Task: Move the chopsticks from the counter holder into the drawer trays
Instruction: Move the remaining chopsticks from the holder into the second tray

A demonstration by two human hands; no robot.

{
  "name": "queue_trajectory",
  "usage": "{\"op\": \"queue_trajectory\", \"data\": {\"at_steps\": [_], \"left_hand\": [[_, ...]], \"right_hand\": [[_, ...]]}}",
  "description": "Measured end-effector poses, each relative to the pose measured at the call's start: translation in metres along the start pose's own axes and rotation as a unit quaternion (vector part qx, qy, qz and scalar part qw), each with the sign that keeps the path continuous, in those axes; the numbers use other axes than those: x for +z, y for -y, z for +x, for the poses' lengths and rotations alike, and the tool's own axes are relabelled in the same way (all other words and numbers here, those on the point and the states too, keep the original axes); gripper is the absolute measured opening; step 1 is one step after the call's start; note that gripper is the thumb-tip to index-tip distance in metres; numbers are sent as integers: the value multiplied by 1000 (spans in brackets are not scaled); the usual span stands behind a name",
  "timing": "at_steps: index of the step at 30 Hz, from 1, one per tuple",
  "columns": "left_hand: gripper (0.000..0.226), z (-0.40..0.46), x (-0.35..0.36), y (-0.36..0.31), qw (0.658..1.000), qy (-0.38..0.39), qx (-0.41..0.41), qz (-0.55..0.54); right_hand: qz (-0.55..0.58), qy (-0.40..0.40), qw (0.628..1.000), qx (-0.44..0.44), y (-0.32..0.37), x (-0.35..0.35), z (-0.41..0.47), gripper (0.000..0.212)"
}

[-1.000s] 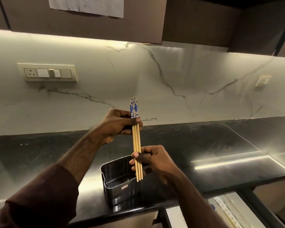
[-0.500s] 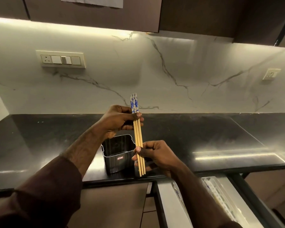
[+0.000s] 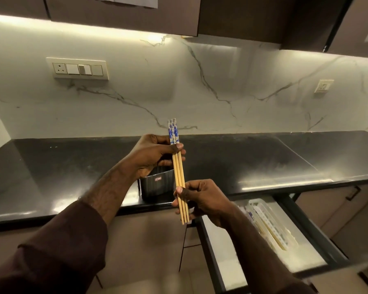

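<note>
A small bundle of chopsticks (image 3: 178,166) is held upright in front of the dark surface (image 3: 253,162), above the counter holder (image 3: 156,185), which stands near the front edge. The patterned tops are pinched by the left hand (image 3: 151,154), its grip closed on the sticks between thumb and fingers; the plain tips are clamped in the grip of the right hand (image 3: 200,198). The drawer (image 3: 270,249) below and to the right stands open, and a pale tray (image 3: 270,225) inside it seems already to hold a few sticks, though blur makes that uncertain.

The step in hand is judged to be the carry to the tray. It is best done if the ends are first squared off between the two hands, the bundle is turned to lie along the tray's length, and it is lowered flat before either grip is released, so that no stick rolls out across the drawer floor.
</note>
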State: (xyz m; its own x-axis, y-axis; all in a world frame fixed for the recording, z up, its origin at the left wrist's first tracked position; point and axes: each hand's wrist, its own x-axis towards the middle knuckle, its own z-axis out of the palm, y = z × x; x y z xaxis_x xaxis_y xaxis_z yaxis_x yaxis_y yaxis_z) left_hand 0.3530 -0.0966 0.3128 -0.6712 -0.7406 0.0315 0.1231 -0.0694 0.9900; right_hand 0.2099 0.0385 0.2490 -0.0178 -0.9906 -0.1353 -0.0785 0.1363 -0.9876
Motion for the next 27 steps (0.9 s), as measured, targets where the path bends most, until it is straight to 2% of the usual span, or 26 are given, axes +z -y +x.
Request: {"op": "queue_trajectory", "data": {"at_steps": [5, 13, 19, 23, 27], "left_hand": [[31, -24, 24, 13, 1000, 3, -24, -6], [32, -25, 94, 26, 999, 29, -38, 0], [28, -10, 181, 38, 999, 40, -36, 3], [37, 0, 251, 48, 998, 41, -36, -16], [36, 10, 311, 68, 997, 32, -50, -39]], "right_hand": [[-6, -19, 1000, 22, -12, 4, -42, 29], [-15, -65, 997, 43, -24, -37, -98, 31], [-2, -102, 993, 59, -34, -100, -150, 32], [7, -111, 991, 71, -45, -156, -186, 30], [10, -115, 989, 91, -60, -211, -216, 31]]}}
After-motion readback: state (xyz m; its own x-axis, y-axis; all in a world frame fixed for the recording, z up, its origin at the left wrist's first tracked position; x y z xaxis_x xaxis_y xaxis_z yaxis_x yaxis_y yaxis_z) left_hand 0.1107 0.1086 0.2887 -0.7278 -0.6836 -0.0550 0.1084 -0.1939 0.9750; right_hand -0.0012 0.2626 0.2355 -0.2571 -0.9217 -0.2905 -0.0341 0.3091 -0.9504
